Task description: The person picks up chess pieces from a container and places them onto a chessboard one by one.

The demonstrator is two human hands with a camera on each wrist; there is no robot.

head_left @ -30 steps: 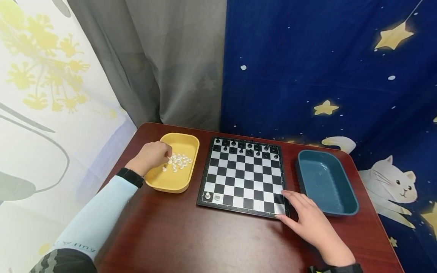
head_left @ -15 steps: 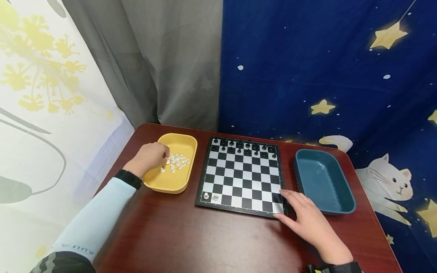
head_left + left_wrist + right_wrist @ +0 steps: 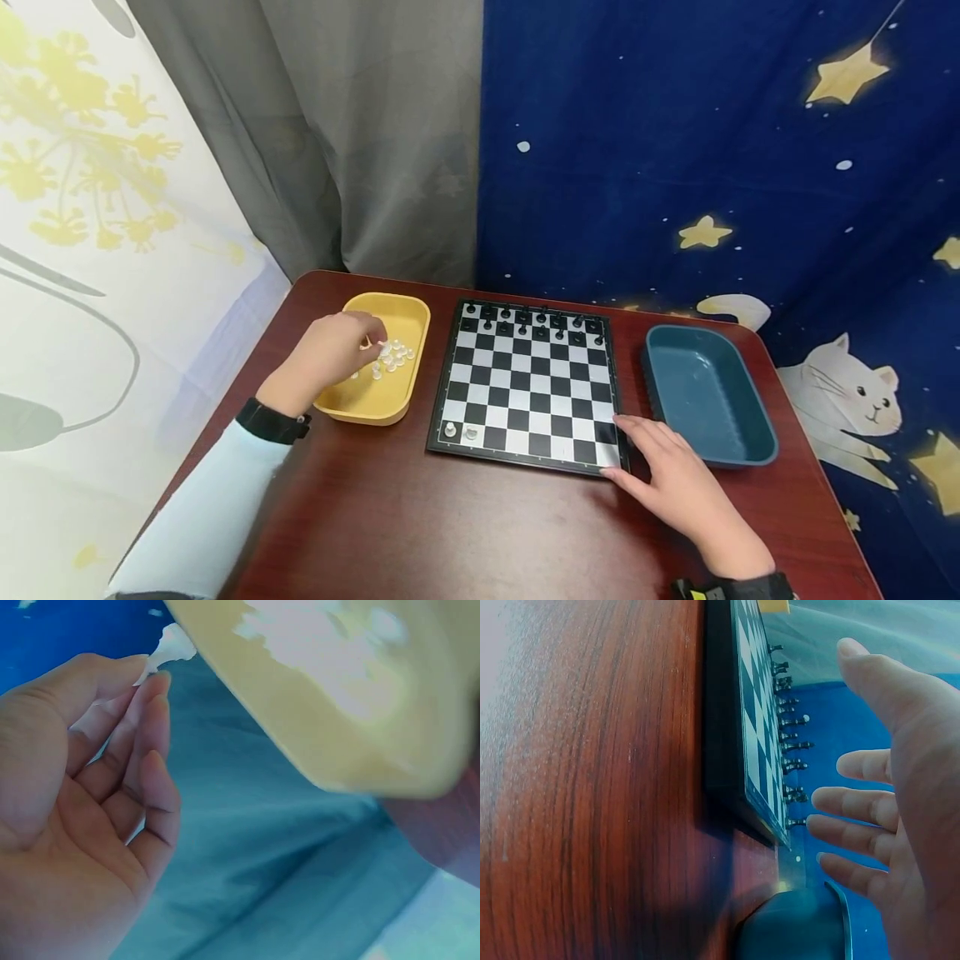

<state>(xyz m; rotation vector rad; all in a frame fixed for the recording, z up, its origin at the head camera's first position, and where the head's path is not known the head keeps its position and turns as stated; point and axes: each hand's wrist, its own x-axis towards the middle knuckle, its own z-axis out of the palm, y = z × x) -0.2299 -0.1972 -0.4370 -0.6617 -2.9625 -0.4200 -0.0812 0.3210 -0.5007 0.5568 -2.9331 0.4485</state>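
My left hand (image 3: 341, 348) hovers over the yellow tray (image 3: 375, 412), which holds several white chess pieces (image 3: 393, 356). In the left wrist view the thumb and forefinger of that hand (image 3: 150, 671) pinch one white chess piece (image 3: 171, 646) near the tray (image 3: 337, 690). The chessboard (image 3: 528, 383) carries black pieces (image 3: 536, 321) on its far two rows and two white pieces (image 3: 460, 431) at its near left corner. My right hand (image 3: 663, 471) lies with fingers spread at the board's near right corner; the right wrist view shows its straight fingers (image 3: 855, 825) beside the board (image 3: 754, 735).
An empty dark blue tray (image 3: 708, 396) stands right of the board, close to my right hand. All sit on a reddish-brown wooden table (image 3: 450, 533). Curtains hang behind: grey in the middle, starry blue on the right, white floral on the left.
My left hand has risen a little off the pile of white pieces and drawn slightly toward me. The right hand has stayed at the board's corner.
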